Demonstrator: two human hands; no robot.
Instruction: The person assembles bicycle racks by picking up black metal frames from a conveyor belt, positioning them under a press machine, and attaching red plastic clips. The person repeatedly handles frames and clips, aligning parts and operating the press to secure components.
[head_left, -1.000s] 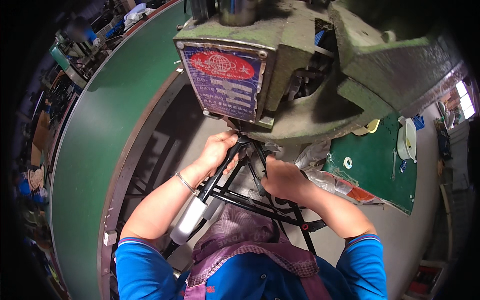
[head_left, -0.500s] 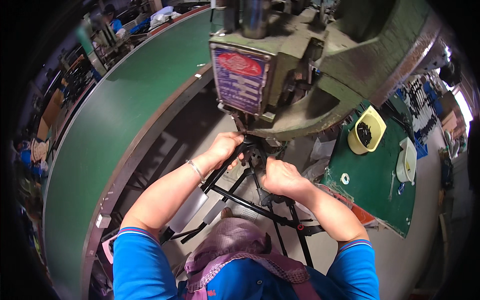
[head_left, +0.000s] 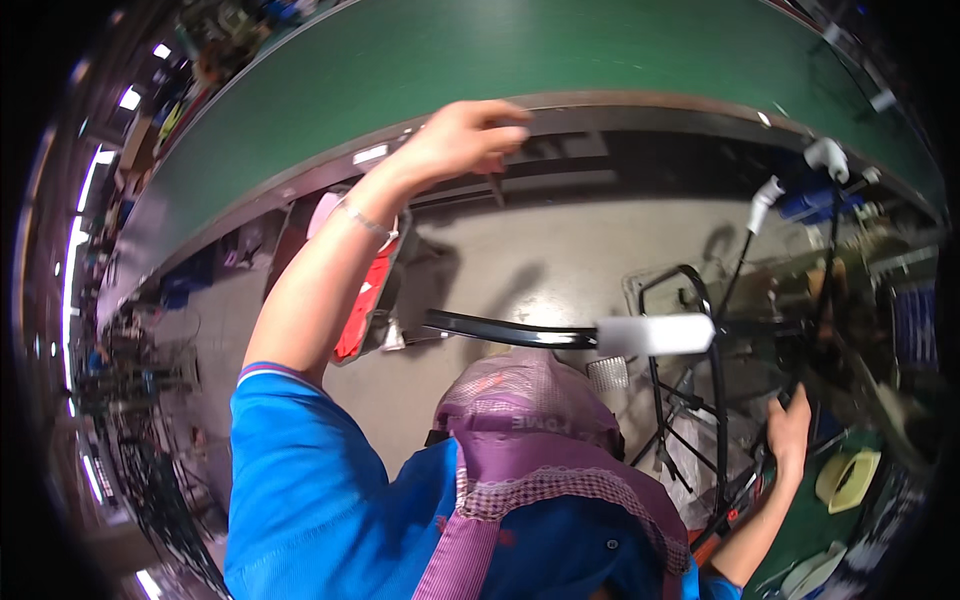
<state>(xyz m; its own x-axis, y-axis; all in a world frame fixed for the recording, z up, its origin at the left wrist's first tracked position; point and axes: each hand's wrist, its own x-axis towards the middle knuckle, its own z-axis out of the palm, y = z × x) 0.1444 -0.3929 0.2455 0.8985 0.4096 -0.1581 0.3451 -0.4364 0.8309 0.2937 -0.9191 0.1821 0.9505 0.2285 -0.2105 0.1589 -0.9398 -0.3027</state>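
My left hand [head_left: 465, 142] is raised near the edge of the green-topped bench, its fingers loosely apart with nothing in them. At the right, my right hand [head_left: 788, 430] is closed around a dark tube of a black tubular metal frame [head_left: 718, 400]; its fingertips are partly lost in shadow. One black curved tube [head_left: 510, 328] with a white sleeve [head_left: 655, 335] extends leftward in front of my body. White-covered ends [head_left: 765, 195] of other black tubes stand at the upper right.
The green bench [head_left: 400, 60] curves across the far side. A red-lined container [head_left: 368, 300] stands below my left forearm. At the lower right are a yellow bin [head_left: 848, 480] and a white tub [head_left: 812, 572]. A blurred, dark machine part [head_left: 890, 410] is at the right.
My view has turned left, and the press is no longer in front of me. My left hand has come off the frame and risen toward the bench; the frame has swung, with my right hand on it.
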